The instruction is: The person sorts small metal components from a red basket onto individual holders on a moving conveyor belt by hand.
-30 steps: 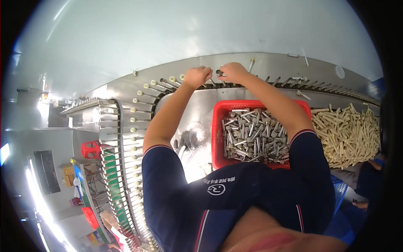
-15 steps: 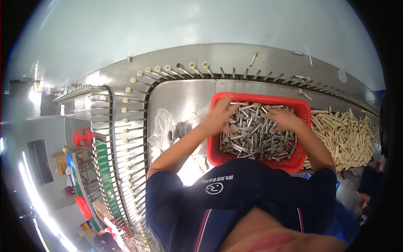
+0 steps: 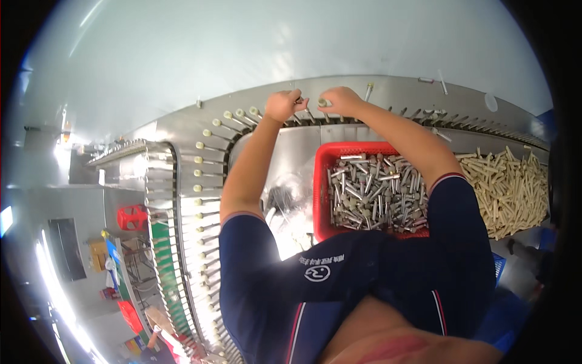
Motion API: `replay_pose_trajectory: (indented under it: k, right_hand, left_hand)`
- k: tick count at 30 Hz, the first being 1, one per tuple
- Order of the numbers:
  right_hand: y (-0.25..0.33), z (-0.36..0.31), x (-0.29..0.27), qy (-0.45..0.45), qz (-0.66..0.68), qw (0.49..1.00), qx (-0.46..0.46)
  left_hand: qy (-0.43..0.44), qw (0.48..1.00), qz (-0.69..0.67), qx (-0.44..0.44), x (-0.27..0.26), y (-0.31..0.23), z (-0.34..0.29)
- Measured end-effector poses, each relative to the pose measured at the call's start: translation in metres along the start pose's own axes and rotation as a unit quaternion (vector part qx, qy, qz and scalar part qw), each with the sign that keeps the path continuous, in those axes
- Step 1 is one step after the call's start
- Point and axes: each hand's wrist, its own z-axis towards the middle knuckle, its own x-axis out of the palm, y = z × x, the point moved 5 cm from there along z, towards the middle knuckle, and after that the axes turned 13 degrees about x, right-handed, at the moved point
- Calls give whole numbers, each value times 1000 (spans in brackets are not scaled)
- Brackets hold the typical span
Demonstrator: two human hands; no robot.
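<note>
Both my hands are raised over the far stretch of a curved conveyor track (image 3: pixel 225 155) lined with upright metal pins. My left hand (image 3: pixel 285 105) is closed, thumb and fingers pinched around a small dark-ended piece that looks like a metal tube, mostly hidden by the fingers. Close beside it, my right hand (image 3: pixel 343 101) grips a short metal tube with a pale round end (image 3: pixel 323 102), above the pins. Similar capped tubes (image 3: pixel 241 114) stand on pins to the left. Nearer me, a red plastic basket (image 3: pixel 319 203) holds a heap of loose metal tubes (image 3: pixel 370 191).
Right of the basket lies a large pile of pale cream sticks (image 3: pixel 506 191). A clear plastic bag (image 3: pixel 288 197) rests left of the basket. Several loose pieces and a round translucent disc (image 3: pixel 490 102) lie on the far metal ledge. A red stool (image 3: pixel 131 217) stands at far left.
Both hands have left the basket and moved away from me to the track's pins. The right hand now shows a capped tube in its fingers. The view has shifted slightly.
</note>
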Motion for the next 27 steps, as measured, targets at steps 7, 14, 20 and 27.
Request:
replay_pose_trajectory:
  k: [7, 14, 20, 27]
  right_hand:
    - [-14, -17, -114, 0, 94, 995, 26]
    - [-119, -172, 80, 530, -115, 840, 16]
    - [-68, -86, 7, 291, 49, 945, 141]
    - [-42, -13, 112, 164, -95, 980, 58]
  left_hand:
    - [-380, 910, -163, 16, -155, -83, -13]
    - [38, 974, -218, -46, 81, -180, -93]
    - [-179, 961, -138, -158, 63, -47, -103]
    - [-63, 995, -70, 34, 52, 7, 20]
